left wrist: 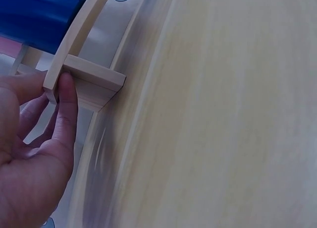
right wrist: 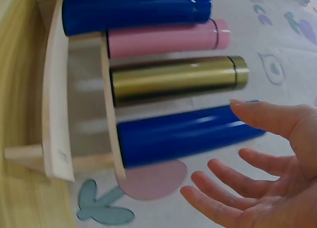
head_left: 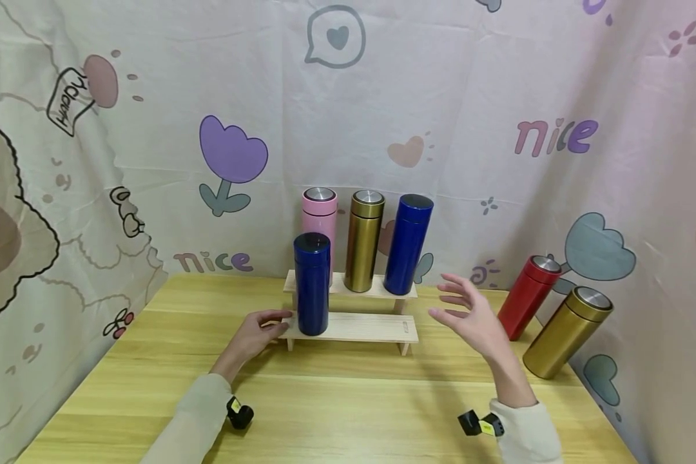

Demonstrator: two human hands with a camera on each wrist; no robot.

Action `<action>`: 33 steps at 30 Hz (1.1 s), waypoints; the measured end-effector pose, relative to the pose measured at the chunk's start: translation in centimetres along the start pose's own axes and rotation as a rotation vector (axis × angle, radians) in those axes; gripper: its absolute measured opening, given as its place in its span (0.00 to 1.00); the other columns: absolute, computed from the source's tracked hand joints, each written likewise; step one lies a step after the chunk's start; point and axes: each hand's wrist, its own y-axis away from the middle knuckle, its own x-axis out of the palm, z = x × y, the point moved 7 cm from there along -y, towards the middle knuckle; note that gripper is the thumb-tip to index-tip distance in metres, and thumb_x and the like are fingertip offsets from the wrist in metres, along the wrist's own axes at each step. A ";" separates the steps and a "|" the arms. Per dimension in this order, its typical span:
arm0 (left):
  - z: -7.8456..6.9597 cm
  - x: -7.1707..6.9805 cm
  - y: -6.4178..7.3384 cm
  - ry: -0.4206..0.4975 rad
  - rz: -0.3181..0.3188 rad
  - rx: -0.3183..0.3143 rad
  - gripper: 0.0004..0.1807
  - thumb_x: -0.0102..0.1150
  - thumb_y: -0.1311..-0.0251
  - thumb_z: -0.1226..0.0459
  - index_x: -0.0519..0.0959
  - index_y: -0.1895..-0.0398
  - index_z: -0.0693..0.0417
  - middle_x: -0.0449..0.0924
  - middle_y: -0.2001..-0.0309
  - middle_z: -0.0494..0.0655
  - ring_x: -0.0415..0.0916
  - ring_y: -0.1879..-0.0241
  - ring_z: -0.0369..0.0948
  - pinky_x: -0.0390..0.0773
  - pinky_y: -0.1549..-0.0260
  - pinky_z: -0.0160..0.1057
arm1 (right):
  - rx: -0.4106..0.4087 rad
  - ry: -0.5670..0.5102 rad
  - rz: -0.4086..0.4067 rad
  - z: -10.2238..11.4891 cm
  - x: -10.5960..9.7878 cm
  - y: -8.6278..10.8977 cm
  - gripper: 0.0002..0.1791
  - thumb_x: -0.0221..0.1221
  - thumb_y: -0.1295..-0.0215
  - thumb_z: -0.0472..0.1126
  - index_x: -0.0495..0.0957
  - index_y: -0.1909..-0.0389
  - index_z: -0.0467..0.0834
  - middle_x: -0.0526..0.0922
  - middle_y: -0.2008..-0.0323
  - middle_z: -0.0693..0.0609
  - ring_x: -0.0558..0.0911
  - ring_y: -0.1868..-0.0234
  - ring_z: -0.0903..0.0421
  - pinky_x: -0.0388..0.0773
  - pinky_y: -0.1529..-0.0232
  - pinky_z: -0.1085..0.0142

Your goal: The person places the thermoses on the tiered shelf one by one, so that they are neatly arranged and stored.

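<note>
My left hand (head_left: 256, 335) grips the left end of a two-tier wooden display stand (head_left: 365, 327), at its lower shelf. In the left wrist view the thumb lies on one face of the shelf board (left wrist: 74, 34) and a finger on the other. On that lower shelf, close to the hand, a dark blue thermos bottle (head_left: 312, 287) stands upright. The upper shelf carries a pink thermos (head_left: 319, 219), a gold thermos (head_left: 364, 245) and another blue thermos (head_left: 407, 248). To the right of the stand my right hand (head_left: 470, 319) hovers with fingers spread, holding nothing.
A red thermos (head_left: 528, 299) and a second gold thermos (head_left: 565, 335) stand on the right side of the wooden table (head_left: 336, 406). Behind everything hangs a printed cloth (head_left: 348, 116), which also runs along both sides.
</note>
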 end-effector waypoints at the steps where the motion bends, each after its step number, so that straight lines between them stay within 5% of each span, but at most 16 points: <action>1: 0.0 0.0 0.0 0.002 -0.001 -0.002 0.19 0.60 0.27 0.62 0.80 0.37 0.60 0.77 0.33 0.62 0.79 0.37 0.55 0.83 0.40 0.46 | -0.003 0.014 -0.007 0.0 -0.5 0.2 0.41 0.68 0.32 0.43 0.61 0.23 0.45 0.72 0.29 0.35 0.75 0.31 0.33 0.79 0.36 0.41; 5: -0.2 0.0 0.0 0.005 0.002 -0.005 0.20 0.61 0.27 0.62 0.80 0.36 0.60 0.77 0.32 0.62 0.79 0.36 0.55 0.83 0.40 0.47 | -0.011 0.070 -0.040 -0.2 -2.5 1.1 0.38 0.68 0.31 0.43 0.64 0.24 0.43 0.74 0.31 0.35 0.77 0.34 0.33 0.85 0.42 0.59; 10: -0.2 0.0 0.0 -0.003 0.001 -0.006 0.20 0.61 0.27 0.61 0.80 0.36 0.59 0.77 0.32 0.61 0.79 0.37 0.55 0.83 0.39 0.48 | -0.015 0.128 -0.084 -0.8 -5.1 2.1 0.33 0.66 0.30 0.43 0.68 0.27 0.41 0.77 0.33 0.35 0.78 0.36 0.37 0.77 0.51 0.83; 16: -0.2 -0.1 -0.2 -0.009 -0.007 -0.002 0.20 0.61 0.28 0.61 0.81 0.37 0.59 0.78 0.33 0.61 0.80 0.38 0.54 0.83 0.39 0.48 | 0.032 0.195 -0.111 -1.8 -7.0 3.0 0.32 0.65 0.29 0.47 0.68 0.27 0.43 0.77 0.33 0.36 0.78 0.43 0.62 0.77 0.54 0.80; 18: -0.2 -0.1 -0.2 -0.012 -0.007 0.000 0.19 0.61 0.28 0.61 0.81 0.37 0.59 0.78 0.34 0.61 0.81 0.38 0.53 0.83 0.39 0.48 | 0.036 0.211 -0.115 -2.0 -7.4 3.1 0.32 0.64 0.28 0.46 0.68 0.27 0.43 0.77 0.33 0.35 0.78 0.44 0.61 0.77 0.54 0.81; 24: 0.0 0.0 -0.2 -0.009 -0.014 -0.001 0.19 0.61 0.28 0.61 0.81 0.38 0.59 0.78 0.34 0.61 0.80 0.38 0.53 0.83 0.40 0.47 | 0.068 0.246 -0.131 -2.6 -8.1 3.7 0.34 0.64 0.28 0.48 0.67 0.27 0.40 0.76 0.34 0.33 0.77 0.37 0.37 0.74 0.56 0.82; 27: 0.0 0.0 0.0 -0.005 -0.014 0.002 0.19 0.61 0.28 0.61 0.81 0.38 0.59 0.78 0.34 0.61 0.80 0.38 0.53 0.83 0.39 0.47 | 0.075 0.270 -0.152 -2.8 -8.5 3.9 0.34 0.65 0.29 0.49 0.68 0.28 0.41 0.78 0.35 0.34 0.79 0.39 0.43 0.73 0.56 0.82; 31: 0.0 0.0 0.1 -0.009 -0.016 0.010 0.19 0.61 0.27 0.61 0.81 0.38 0.59 0.79 0.34 0.60 0.80 0.37 0.54 0.82 0.39 0.48 | 0.083 0.282 -0.174 -3.0 -9.1 4.1 0.33 0.65 0.29 0.50 0.69 0.28 0.42 0.79 0.36 0.36 0.78 0.46 0.64 0.74 0.56 0.80; 33: 0.0 0.0 0.1 -0.008 -0.017 0.015 0.19 0.61 0.27 0.61 0.81 0.38 0.59 0.79 0.34 0.61 0.79 0.37 0.54 0.83 0.39 0.47 | 0.086 0.278 -0.178 -3.1 -9.4 4.1 0.34 0.65 0.29 0.50 0.69 0.28 0.41 0.78 0.36 0.35 0.78 0.45 0.62 0.75 0.54 0.74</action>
